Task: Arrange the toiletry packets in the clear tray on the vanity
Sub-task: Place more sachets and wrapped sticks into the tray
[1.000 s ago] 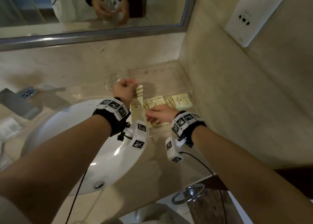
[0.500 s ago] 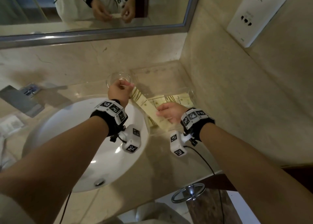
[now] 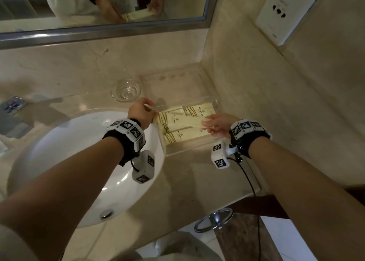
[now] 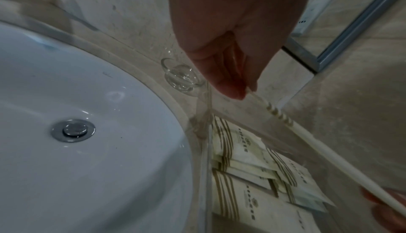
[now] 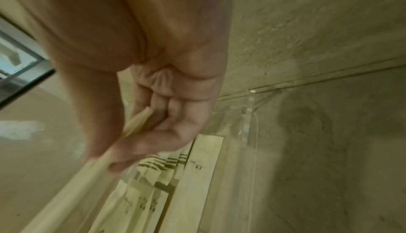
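Note:
A long cream toiletry packet [image 3: 178, 120] with olive stripes hangs level just above the clear tray [image 3: 189, 152] beside the sink. My left hand [image 3: 141, 112] pinches its left end, and the same packet [image 4: 312, 137] shows edge-on in the left wrist view. My right hand [image 3: 214, 125] pinches its right end, where the packet [image 5: 134, 124] lies between thumb and fingers. Several more cream packets [image 3: 183, 135] lie flat in the tray, also seen as packets [image 4: 252, 176] and packets [image 5: 175, 181] under the hands.
A white basin [image 3: 85, 167] with a metal drain [image 3: 106, 214] lies left of the tray. A small glass dish [image 3: 126, 89] stands behind my left hand. The marble wall [image 3: 276, 112] closes in on the right; the mirror [image 3: 102, 5] runs along the back.
The held packet has turned from pointing away from me to lying crosswise over the tray. My right hand moved right to its end, and my left hand stayed at the other end.

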